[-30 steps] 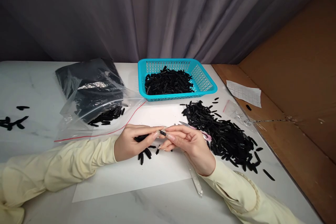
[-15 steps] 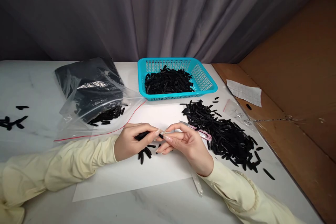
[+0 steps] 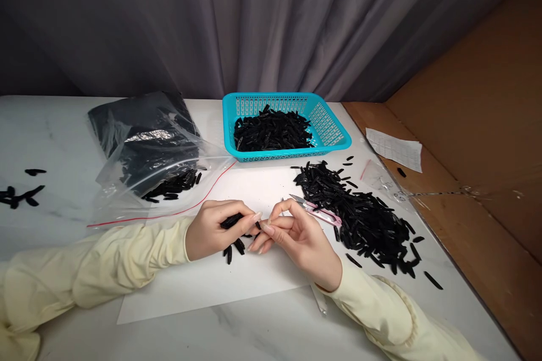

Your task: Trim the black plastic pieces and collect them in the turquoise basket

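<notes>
My left hand [image 3: 218, 230] is closed around several slim black pieces [image 3: 232, 221], with one more black piece [image 3: 258, 225] at its thumb and fingertip. My right hand [image 3: 302, 242] meets it there, its thumb and forefinger curled together in a pinch right beside that piece. What the right fingertips grip, if anything, is too small to make out. Its other fingers reach under toward the left hand. Below both hands lies a white sheet [image 3: 203, 287] with a few loose black pieces [image 3: 234, 249] on it. Pink-handled thread snips [image 3: 324, 215] rest just beyond my right hand.
A turquoise basket [image 3: 288, 154] holding many black pieces stands at the back. To the right spreads a big black heap [image 3: 364, 225]. A clear zip bag [image 3: 127, 180] with black pieces lies left. A paper slip [image 3: 393, 149] sits by the cardboard wall [image 3: 478, 107].
The right forefinger has lifted and bent back slightly from the left fingertips. The small black piece between the hands has tilted steeper. A black piece now shows beside my right wrist.
</notes>
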The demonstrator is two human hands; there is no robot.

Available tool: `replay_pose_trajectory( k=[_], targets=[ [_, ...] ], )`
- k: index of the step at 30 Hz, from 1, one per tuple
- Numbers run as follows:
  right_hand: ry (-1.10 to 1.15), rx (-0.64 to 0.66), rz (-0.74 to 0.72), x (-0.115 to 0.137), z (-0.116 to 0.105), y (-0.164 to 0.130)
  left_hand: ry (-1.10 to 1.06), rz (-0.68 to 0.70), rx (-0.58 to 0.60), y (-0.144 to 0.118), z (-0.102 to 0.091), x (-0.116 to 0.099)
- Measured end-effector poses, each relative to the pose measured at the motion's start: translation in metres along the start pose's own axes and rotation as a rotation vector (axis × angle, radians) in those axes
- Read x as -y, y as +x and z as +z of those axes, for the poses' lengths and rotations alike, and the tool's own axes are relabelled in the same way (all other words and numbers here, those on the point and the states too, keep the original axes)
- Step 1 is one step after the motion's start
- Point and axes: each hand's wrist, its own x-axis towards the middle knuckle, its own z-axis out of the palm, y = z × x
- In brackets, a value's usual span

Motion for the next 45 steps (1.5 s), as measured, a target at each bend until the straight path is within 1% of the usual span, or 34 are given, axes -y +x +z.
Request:
replay_pose_trajectory(
  k=[8,11,12,13,16,18,19,20,22,24,26,28,30,32,35,41,43,45],
  targets=[
    [-0.137,-0.007,-0.023,-0.002,0.004,-0.003,0.062,0.065,0.013,0.0,0.0,0.0],
    [-0.254,-0.015,-0.072,0.005,-0.003,-0.002,0.072,0.046,0.001,0.001,-0.001,0.0],
    [-0.361,-0.029,-0.102,0.01,-0.008,-0.002,0.077,0.031,-0.006,0.002,-0.001,0.0],
    [-0.515,-0.05,-0.143,0.017,-0.015,-0.003,0.077,0.011,-0.009,0.002,-0.001,-0.001],
    [-1.177,-0.106,-0.291,0.039,-0.039,-0.007,0.038,-0.076,-0.001,0.005,-0.002,-0.001],
    [-1.52,-0.08,-0.34,0.05,-0.052,-0.012,-0.006,-0.155,0.023,0.006,-0.002,-0.001],
    [-1.663,-0.04,-0.379,0.054,-0.056,-0.015,-0.028,-0.2,0.036,0.007,-0.003,-0.002],
    [-1.792,0.027,-0.429,0.055,-0.058,-0.017,-0.05,-0.244,0.047,0.008,-0.003,-0.002],
    [-2.01,0.205,-0.582,0.053,-0.058,-0.018,-0.099,-0.331,0.067,0.009,-0.004,-0.002],
    [-2.135,0.391,-0.746,0.047,-0.054,-0.016,-0.172,-0.407,0.078,0.01,-0.005,-0.001],
    [-2.175,0.521,-0.888,0.04,-0.051,-0.011,-0.279,-0.476,0.09,0.012,-0.005,-0.001],
    [-2.181,0.598,-0.991,0.036,-0.05,-0.005,-0.386,-0.54,0.096,0.013,-0.005,-0.001],
    [-2.178,0.643,-1.045,0.034,-0.052,0.0,-0.448,-0.593,0.097,0.014,-0.004,-0.001],
    [-2.164,0.655,-1.07,0.034,-0.054,0.002,-0.464,-0.642,0.105,0.014,-0.004,-0.001],
    [-2.125,0.619,-1.064,0.033,-0.056,0.001,-0.461,-0.691,0.12,0.014,-0.005,-0.002],
    [-2.049,0.503,-0.947,0.035,-0.056,-0.009,-0.436,-0.717,0.138,0.014,-0.006,0.001],
    [-2.011,0.464,-0.947,0.036,-0.056,-0.012,-0.439,-0.712,0.132,0.014,-0.006,0.001],
    [-1.959,0.393,-0.979,0.037,-0.056,-0.014,-0.427,-0.7,0.131,0.015,-0.006,-0.001]
  ],
)
